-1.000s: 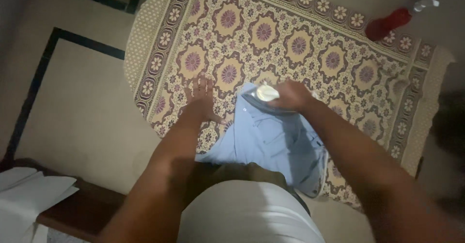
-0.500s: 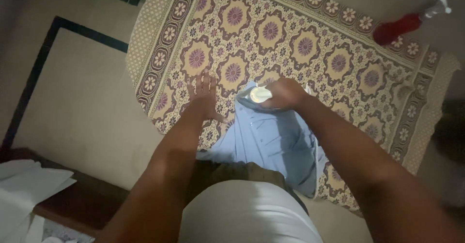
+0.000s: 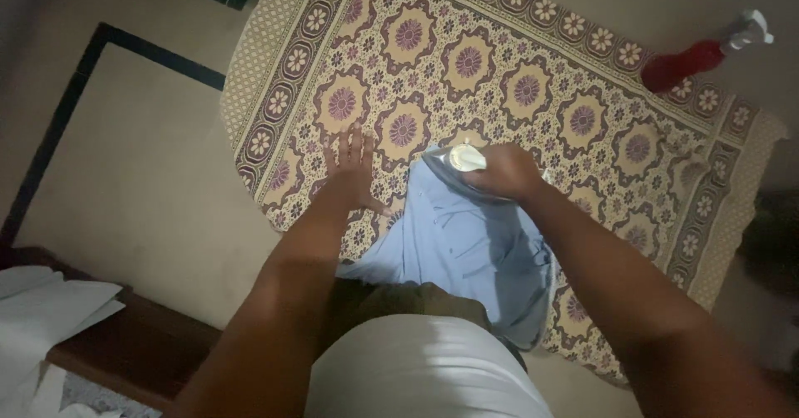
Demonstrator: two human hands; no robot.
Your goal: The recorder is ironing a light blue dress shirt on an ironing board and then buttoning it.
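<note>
My right hand [image 3: 503,171] grips the iron [image 3: 460,161] on the blue shirt [image 3: 466,243]; left hand [image 3: 354,172] flat, open—I'd keep the fabric taut.

surface: patterned floral cloth [image 3: 533,60] | on it: light-blue shirt [image 3: 474,247], red spray bottle [image 3: 695,56]

red spray bottle [image 3: 697,57] at the far edge; white papers [image 3: 42,310] lower left.

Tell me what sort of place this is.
Probably a room in a home, set up for ironing on the floor: a patterned floral cloth is spread out, the right hand presses an iron onto a light blue shirt, and a red spray bottle lies nearby.
</note>
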